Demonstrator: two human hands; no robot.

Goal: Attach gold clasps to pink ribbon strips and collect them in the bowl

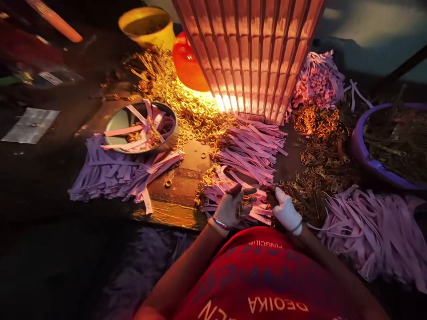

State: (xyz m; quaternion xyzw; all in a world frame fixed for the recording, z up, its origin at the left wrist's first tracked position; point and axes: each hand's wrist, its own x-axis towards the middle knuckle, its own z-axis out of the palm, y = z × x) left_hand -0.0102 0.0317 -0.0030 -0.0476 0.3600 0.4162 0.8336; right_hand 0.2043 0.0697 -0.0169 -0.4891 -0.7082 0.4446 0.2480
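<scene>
My left hand (230,206), in a white glove with dark, uncovered-looking fingertips, is turned palm inward and curls around a few gold metal rings (245,204). Close beside it on the right, my right hand (286,211) wears a similar white glove. Its dark fingers are pinched together, and whatever lies between them is too small to make out. Under and in front of both hands spreads a pile of pink straps (251,151), some with small metal ends. Loose dark-gold metal clasps (308,189) lie just right of my right hand.
A bright heap of gold rings (196,115) glows beneath an orange lamp (188,64), beside a tall ribbed panel (256,53). A bowl (111,122) of straps stands left, a yellow bucket (128,31) behind. Purple basin (358,138) and strap pile (376,231) lie right.
</scene>
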